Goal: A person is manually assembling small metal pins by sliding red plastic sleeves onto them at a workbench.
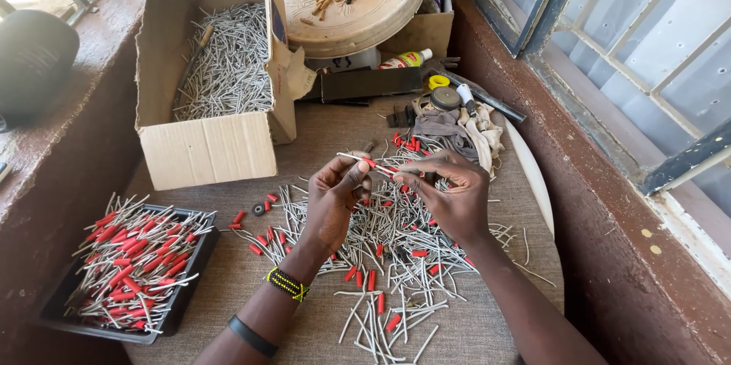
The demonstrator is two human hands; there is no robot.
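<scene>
Left hand: thumb and forefinger pinched on a thin grey metal pin, held nearly level above the table, its free end pointing up-left.

Right hand: fingertips closed on the same pin at its other end, where a small red sleeve sits on the shaft between the two hands. Remaining fingers curled loosely beneath.

Directly below: a loose heap of bare pins mixed with scattered red sleeves, spread over the grey cloth-covered table.

Left, near the table edge: a black tray piled with sleeved pins, several overhanging its rim.

Behind the tray: an open cardboard box holding bare pins. Beyond it, a round cream lid with brown and green small parts on top, resting on a second box. To the right of that: a crumpled rag, a yellow tape roll, a bottle lying flat.

Hazards, as judged: the sleeve is small and held by fingertips only; a slip would likely drop it into the heap, where it is hard to tell from the others. Pins overhanging the tray could be knocked off by a passing forearm.

Room: open cloth lies toward the person; a brown wall ledge closes the right side, the box the left rear.
</scene>
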